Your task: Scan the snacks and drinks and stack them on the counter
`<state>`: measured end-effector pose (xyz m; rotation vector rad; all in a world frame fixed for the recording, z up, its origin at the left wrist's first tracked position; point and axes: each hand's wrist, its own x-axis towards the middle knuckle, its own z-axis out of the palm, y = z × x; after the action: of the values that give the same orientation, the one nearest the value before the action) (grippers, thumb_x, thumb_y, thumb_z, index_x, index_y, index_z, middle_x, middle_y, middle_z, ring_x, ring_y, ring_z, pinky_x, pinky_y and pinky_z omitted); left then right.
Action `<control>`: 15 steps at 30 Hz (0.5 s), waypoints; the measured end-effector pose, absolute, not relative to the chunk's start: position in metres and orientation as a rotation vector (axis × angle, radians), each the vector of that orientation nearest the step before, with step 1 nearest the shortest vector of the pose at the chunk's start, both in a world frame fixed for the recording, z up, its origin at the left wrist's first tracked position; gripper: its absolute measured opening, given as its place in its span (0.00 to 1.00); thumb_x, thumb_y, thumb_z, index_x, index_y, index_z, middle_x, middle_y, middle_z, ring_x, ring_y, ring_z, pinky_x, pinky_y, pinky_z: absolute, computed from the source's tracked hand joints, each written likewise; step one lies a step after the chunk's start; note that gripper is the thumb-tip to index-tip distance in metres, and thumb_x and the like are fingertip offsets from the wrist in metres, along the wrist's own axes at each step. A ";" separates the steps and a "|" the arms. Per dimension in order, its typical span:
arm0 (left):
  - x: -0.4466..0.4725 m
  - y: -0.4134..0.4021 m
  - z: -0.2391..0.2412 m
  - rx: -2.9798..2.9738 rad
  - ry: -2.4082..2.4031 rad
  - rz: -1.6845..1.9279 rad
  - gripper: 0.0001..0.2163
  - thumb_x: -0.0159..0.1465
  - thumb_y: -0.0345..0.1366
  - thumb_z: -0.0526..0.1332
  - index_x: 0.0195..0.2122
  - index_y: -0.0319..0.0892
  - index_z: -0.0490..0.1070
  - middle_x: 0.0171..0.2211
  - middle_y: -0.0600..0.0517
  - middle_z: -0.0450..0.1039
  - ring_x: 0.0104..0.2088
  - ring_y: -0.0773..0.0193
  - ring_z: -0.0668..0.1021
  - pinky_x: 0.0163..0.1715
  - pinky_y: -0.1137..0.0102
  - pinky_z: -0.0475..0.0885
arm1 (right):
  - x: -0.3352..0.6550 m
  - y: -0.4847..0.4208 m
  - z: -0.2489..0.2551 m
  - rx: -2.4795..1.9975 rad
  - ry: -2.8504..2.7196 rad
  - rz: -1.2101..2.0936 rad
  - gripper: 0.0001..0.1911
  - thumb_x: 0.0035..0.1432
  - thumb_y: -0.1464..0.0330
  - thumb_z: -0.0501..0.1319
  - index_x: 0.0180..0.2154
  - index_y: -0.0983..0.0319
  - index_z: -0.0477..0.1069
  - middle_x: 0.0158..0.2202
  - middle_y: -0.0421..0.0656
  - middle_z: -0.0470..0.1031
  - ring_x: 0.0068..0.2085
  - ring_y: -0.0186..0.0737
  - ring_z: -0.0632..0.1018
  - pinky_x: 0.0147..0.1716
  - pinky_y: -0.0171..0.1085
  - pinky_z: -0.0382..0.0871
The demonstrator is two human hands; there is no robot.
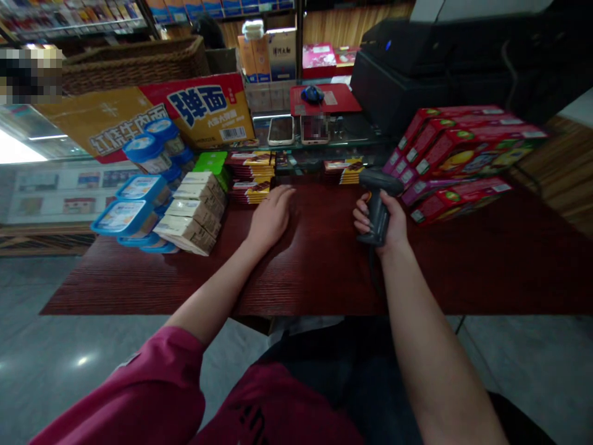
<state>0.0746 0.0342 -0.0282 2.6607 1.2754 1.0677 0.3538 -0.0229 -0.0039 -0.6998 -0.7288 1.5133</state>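
My right hand [395, 225] is wrapped round the grip of a dark grey barcode scanner [378, 210], held upright above the table, its cable hanging down. My left hand [272, 216] lies palm down on the dark red wooden table [319, 272], fingers stretched forward and nothing seen in them. Just beyond its fingertips is the nearer stack of flat red-and-yellow packets [251, 191], with another such stack [252, 164] behind it. A smaller stack of similar packets [343, 171] sits left of the scanner's head.
At left stand beige cartons [197, 213], blue-lidded tubs [130, 204], a green pack [210, 167] and a noodle box [185, 117]. Red boxes [463, 148] are piled at right on purple ones. Two phones [280, 131] and a mouse [312, 94] lie on the glass counter behind.
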 end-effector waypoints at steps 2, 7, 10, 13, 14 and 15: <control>0.111 0.040 -0.031 2.714 1.060 0.962 0.27 0.66 0.23 0.53 0.67 0.40 0.63 0.67 0.41 0.66 0.70 0.55 0.66 0.70 0.57 0.65 | 0.357 -0.022 -0.006 -0.671 -0.698 1.508 0.17 0.55 0.54 0.68 0.34 0.58 0.66 0.25 0.35 0.62 0.19 0.29 0.60 0.11 0.28 0.52; 0.179 0.091 -0.041 2.604 0.971 1.064 0.33 0.62 0.20 0.56 0.70 0.37 0.57 0.72 0.37 0.57 0.74 0.53 0.58 0.73 0.53 0.57 | 0.362 -0.019 -0.012 -0.633 -0.662 1.511 0.18 0.55 0.54 0.69 0.35 0.58 0.66 0.25 0.34 0.62 0.19 0.28 0.61 0.12 0.26 0.55; 0.193 0.122 -0.046 2.552 0.979 1.096 0.34 0.61 0.19 0.56 0.70 0.39 0.58 0.72 0.38 0.58 0.74 0.52 0.58 0.73 0.50 0.57 | 0.363 -0.017 -0.014 -0.638 -0.651 1.511 0.19 0.54 0.53 0.69 0.35 0.58 0.66 0.25 0.34 0.62 0.19 0.27 0.61 0.12 0.25 0.56; 0.193 0.137 -0.050 2.529 0.982 1.133 0.30 0.62 0.19 0.57 0.66 0.39 0.64 0.69 0.38 0.64 0.74 0.52 0.60 0.72 0.50 0.59 | 0.363 -0.017 -0.014 -0.647 -0.657 1.506 0.20 0.54 0.53 0.70 0.35 0.59 0.67 0.25 0.34 0.62 0.19 0.26 0.60 0.13 0.25 0.55; 0.192 0.139 -0.050 2.519 0.982 1.145 0.27 0.63 0.19 0.57 0.64 0.39 0.67 0.67 0.38 0.67 0.73 0.51 0.61 0.71 0.50 0.60 | 0.363 -0.017 -0.014 -0.656 -0.663 1.500 0.19 0.54 0.53 0.69 0.36 0.59 0.67 0.25 0.34 0.62 0.19 0.27 0.61 0.13 0.25 0.55; 0.190 0.139 -0.050 2.507 0.981 1.159 0.24 0.63 0.20 0.58 0.61 0.39 0.71 0.66 0.39 0.69 0.72 0.51 0.63 0.70 0.50 0.61 | 0.363 -0.017 -0.014 -0.669 -0.671 1.494 0.19 0.55 0.53 0.69 0.36 0.58 0.67 0.25 0.34 0.61 0.19 0.27 0.61 0.13 0.25 0.55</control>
<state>0.1899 0.1394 -0.0497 2.5070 0.9815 1.1588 0.3627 -0.0171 -0.0136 -0.6689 -0.6706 1.4939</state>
